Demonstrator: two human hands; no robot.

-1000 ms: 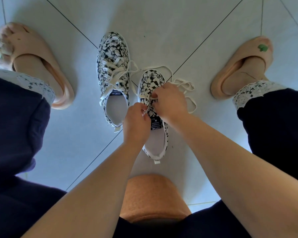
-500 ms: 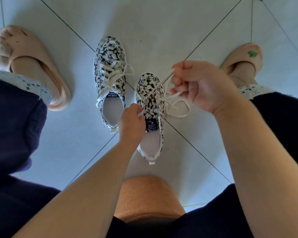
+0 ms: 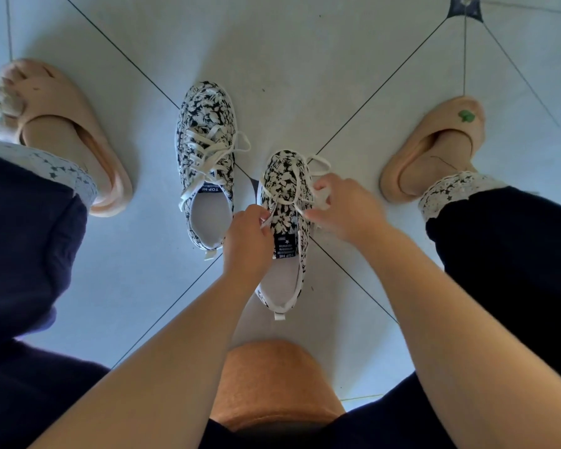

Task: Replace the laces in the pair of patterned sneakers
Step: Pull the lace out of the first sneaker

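Left hand (image 3: 246,234): pinches lace (image 3: 285,199), nine o'clock side of sneaker (image 3: 284,176).
Right hand (image 3: 344,209): blurred, grip unclear.
Risk: an uneven pull could unthread the lace.

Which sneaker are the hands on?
The right sneaker, nearer the camera: left hand and right hand pinch its laces. The left sneaker stands untouched.

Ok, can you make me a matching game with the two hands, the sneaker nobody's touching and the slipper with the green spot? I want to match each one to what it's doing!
Things
1. left hand
2. right hand
3. untouched sneaker
4. green-spot slipper

What it's doing
A. worn on a foot
B. pinches the lace near the tongue label
C. stands by itself on the floor
D. fingers curl round lace loops on the other sneaker

Pairs: 1-B, 2-D, 3-C, 4-A
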